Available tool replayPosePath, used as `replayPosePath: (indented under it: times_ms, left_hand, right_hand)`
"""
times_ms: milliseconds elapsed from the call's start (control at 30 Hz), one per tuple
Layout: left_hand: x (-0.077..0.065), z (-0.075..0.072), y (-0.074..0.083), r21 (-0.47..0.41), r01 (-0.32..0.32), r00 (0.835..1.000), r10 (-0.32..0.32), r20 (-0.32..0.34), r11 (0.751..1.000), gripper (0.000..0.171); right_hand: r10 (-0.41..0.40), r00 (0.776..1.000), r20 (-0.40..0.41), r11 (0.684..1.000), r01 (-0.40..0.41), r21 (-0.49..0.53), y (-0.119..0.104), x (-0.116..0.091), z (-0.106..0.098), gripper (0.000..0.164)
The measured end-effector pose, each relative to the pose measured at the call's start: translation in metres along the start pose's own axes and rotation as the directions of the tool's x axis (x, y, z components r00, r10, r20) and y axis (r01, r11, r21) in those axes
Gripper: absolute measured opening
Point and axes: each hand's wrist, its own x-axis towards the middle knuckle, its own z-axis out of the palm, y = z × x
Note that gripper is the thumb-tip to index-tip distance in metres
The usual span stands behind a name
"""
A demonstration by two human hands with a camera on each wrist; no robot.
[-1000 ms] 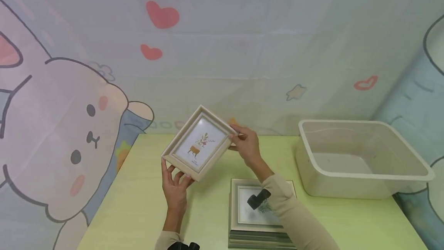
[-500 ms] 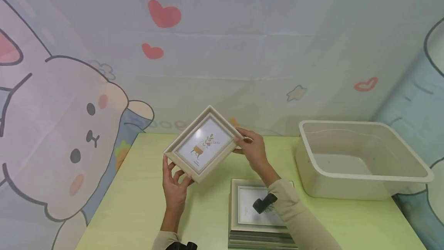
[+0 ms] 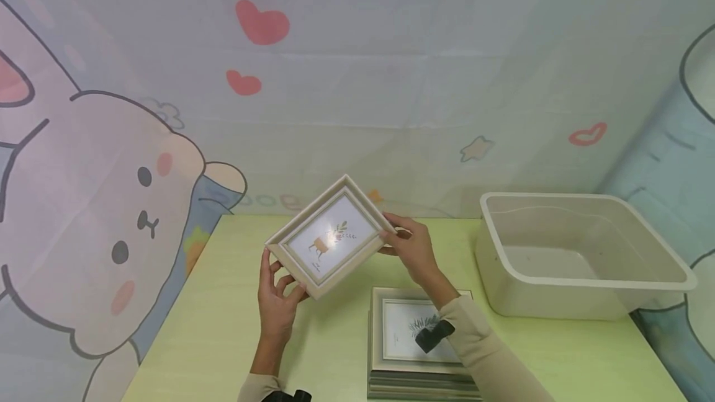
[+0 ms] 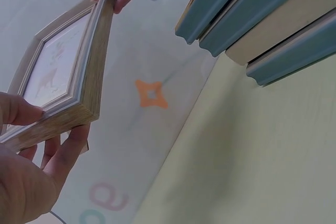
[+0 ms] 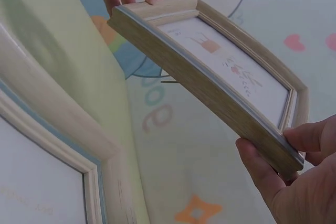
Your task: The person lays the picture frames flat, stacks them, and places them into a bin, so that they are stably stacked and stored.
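Note:
A cream picture frame (image 3: 333, 237) with a plant-pot print is held up above the table, tilted and turned cornerwise. My left hand (image 3: 276, 303) grips its lower left edge, thumb on the front and fingers beneath. At the right corner my right hand (image 3: 413, 250) pinches the frame between thumb and fingers. The left wrist view shows the wood-grained side of the picture frame (image 4: 92, 77) and the left thumb over its front rim. In the right wrist view, the right hand (image 5: 310, 177) has its thumb on the face and fingers behind.
A stack of picture frames (image 3: 385, 365) lies on the green table (image 3: 195, 327), partly covered by the right forearm; the top one bears a leafy print. A cream plastic tub (image 3: 558, 299) stands at the right. Behind is a cartoon-printed backdrop (image 3: 391, 79).
The held picture frame has turned clockwise and shifted slightly right. My right hand has moved right and a little down with its corner, while my left hand keeps its grip nearly in place.

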Motion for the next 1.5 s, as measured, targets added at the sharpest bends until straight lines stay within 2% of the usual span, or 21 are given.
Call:
replayPosePath:
  times_ms: [267, 400, 533, 633, 1000, 1267, 1500]
  left_hand:
    - [0.004, -0.002, 0.006, 0.032, 0.055, 0.997, -0.056, 0.054, 0.998, 0.105]
    - [0.005, -0.005, 0.010, 0.079, 0.055, 0.993, -0.063, 0.095, 0.995, 0.104]
    - [0.009, -0.006, 0.014, 0.107, 0.061, 0.987, -0.076, 0.143, 0.992, 0.105]
    - [0.012, -0.007, 0.018, 0.130, 0.067, 0.982, -0.088, 0.168, 0.989, 0.105]
    - [0.021, -0.010, 0.029, 0.248, 0.036, 0.960, -0.103, 0.261, 0.968, 0.103]
    - [0.022, -0.014, 0.029, 0.308, -0.004, 0.947, -0.095, 0.306, 0.951, 0.101]
    - [0.023, -0.015, 0.032, 0.334, -0.031, 0.939, -0.087, 0.334, 0.942, 0.100]
  right_hand:
    - [-0.008, 0.999, 0.044, 0.999, 0.009, -0.042, 0.004, -0.005, -0.012, 0.046]
    - [-0.012, 0.998, 0.057, 0.988, 0.021, -0.156, 0.001, -0.007, -0.016, 0.048]
    - [-0.048, 0.997, 0.067, 0.953, 0.065, -0.296, -0.003, -0.008, -0.023, 0.049]
    - [-0.063, 0.994, 0.085, 0.935, 0.088, -0.343, -0.005, -0.008, -0.027, 0.050]
    - [-0.023, 0.995, 0.100, 0.917, 0.061, -0.395, -0.009, -0.009, -0.034, 0.053]
    - [0.000, 0.993, 0.122, 0.935, 0.043, -0.353, -0.010, -0.010, -0.036, 0.058]
    - [0.008, 0.992, 0.123, 0.930, 0.037, -0.364, -0.010, -0.013, -0.038, 0.059]
